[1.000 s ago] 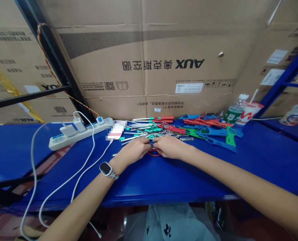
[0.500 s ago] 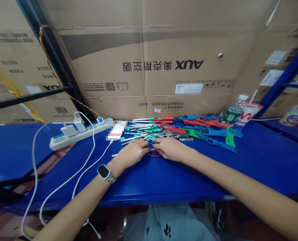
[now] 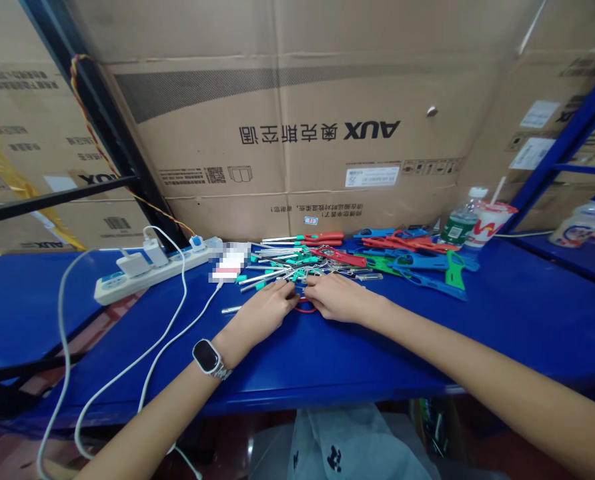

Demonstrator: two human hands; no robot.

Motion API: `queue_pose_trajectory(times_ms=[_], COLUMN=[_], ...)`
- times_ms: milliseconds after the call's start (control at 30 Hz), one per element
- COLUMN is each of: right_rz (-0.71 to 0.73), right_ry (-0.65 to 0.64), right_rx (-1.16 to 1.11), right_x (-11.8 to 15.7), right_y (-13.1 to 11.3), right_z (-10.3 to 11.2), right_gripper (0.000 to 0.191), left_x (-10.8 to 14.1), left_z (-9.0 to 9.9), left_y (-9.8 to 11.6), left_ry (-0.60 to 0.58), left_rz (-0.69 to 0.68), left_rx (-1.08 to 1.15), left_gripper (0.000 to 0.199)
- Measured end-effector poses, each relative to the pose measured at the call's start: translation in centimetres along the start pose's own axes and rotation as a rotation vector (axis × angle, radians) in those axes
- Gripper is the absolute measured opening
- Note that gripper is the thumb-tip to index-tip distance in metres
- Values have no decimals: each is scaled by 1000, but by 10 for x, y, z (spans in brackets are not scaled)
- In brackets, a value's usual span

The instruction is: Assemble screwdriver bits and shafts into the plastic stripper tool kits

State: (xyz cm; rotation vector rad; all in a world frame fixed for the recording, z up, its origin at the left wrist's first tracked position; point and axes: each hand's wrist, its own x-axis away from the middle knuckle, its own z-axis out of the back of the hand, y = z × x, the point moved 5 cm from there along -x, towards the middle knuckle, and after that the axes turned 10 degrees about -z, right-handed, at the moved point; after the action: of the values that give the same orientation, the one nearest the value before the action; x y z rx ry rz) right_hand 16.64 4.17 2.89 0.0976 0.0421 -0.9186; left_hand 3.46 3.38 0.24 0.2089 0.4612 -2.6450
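Observation:
My left hand and my right hand are close together over the blue tabletop, fingers bent and closed. Between them shows the red loop of a lighter handle shell, with both sets of fingertips at it; the rest of the shell is covered. Just beyond the fingertips lies a pile of metal lighter tubes with green ends. Complete-looking red long lighters rest at the back of the pile. Right of it are blue handle shells, orange-red shells and green shells.
A white power strip with plugged chargers and loose white cables occupies the left side. A partly blurred phone is beside the pile. A bottle and a cup with a straw stand back right, before cardboard.
Both hands stay together at the red shell with almost no movement. The whole view has shifted slightly, so things appear a little further left.

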Motion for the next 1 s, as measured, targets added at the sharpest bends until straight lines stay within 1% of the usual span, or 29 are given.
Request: queue_pose_trajectory(times_ms=[200,367,467,667,767,867,1000], right_rz=[4,3,21,74,90,84,60], right_ry=[37,53,45,10,-2,-2,24], right_rx=[-90,-188,-159,7,50,45,-72], right_x=[-3,-7,-9,-12,-10,-9,-11], right_y=[7,15,14,5,3,2,8], right_z=[-3,-5,-5,-2,-2,-2,-3], right_gripper=[20,15,15,22,24,23,19], left_x=[12,15,15,14,15,15,10], left_z=[-2,-3,-3,-1,-1,1,7], left_y=[6,6,5,6,5,5,0], left_ry=[-13,-5,-3,-20,0,36,98], left_rz=[30,55,64,63,70,73,88], left_rx=[53,67,78,77,84,101,157], left_gripper=[37,42,42,38,38,37,35])
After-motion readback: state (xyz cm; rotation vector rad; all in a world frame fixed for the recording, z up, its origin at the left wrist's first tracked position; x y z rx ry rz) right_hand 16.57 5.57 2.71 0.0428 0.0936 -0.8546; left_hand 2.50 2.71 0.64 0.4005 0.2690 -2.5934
